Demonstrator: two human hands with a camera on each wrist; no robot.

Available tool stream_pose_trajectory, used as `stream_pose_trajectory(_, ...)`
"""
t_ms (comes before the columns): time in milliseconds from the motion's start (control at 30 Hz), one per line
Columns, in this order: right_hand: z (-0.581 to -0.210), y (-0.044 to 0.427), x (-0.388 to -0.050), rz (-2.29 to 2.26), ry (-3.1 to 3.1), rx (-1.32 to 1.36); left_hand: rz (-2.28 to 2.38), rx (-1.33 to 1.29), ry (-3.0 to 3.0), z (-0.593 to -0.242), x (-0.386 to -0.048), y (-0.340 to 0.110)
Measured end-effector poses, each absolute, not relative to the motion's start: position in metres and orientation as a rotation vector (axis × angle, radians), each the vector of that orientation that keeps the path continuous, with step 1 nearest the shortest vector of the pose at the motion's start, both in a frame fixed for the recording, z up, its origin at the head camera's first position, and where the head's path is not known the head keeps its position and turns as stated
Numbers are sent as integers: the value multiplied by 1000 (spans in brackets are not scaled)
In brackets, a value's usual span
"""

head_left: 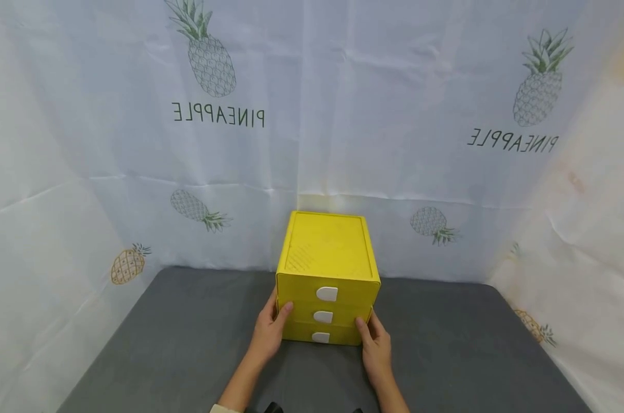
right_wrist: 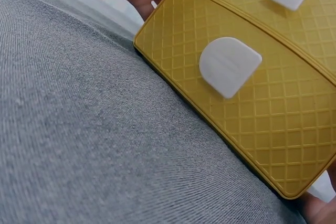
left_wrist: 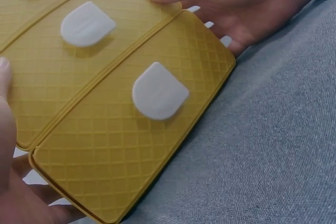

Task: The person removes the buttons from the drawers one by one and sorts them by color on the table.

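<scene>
A yellow three-drawer storage box with white tab handles faces me at the middle of the grey-covered table. My left hand grips its left side, the thumb on the front edge and the fingers along the side wall. On the opposite side, my right hand holds it the same way, lower down. All the drawers look closed. The left wrist view shows the lowest drawer close up, its front with a raised diamond pattern. Its bottom edge meets the grey cloth. The box's back is hidden.
White curtains printed with pineapples and mirrored lettering hang behind the table and at both sides. The box's back stands close to the rear curtain. Grey cloth extends left and right of the box.
</scene>
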State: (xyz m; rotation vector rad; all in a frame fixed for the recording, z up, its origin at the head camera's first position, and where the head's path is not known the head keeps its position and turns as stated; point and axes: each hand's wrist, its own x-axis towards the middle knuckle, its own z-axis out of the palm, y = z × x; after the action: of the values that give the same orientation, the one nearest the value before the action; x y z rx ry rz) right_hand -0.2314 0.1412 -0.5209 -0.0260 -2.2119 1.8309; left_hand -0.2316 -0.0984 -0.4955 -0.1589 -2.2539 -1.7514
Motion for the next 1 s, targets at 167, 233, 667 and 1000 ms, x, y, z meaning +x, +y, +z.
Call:
stream_pose_trajectory(167,-522,143,-229,1847,-2197,-14,-1741,-162,-2264,-498,-231,-97)
stream_pose_trajectory(233,-522,143,-229,1851,-2197,-7,-1741,-158,-2262,-498,-230,-96)
stream_pose_trajectory(667,-512,144,-230,1842,-2099,-10,-1748,-186,-2242,-493,-228,-106)
stream_pose_trajectory(1000,-457,159,-208,1645,-1896,109,-1823,-399,-2110,-466,-224,-108)
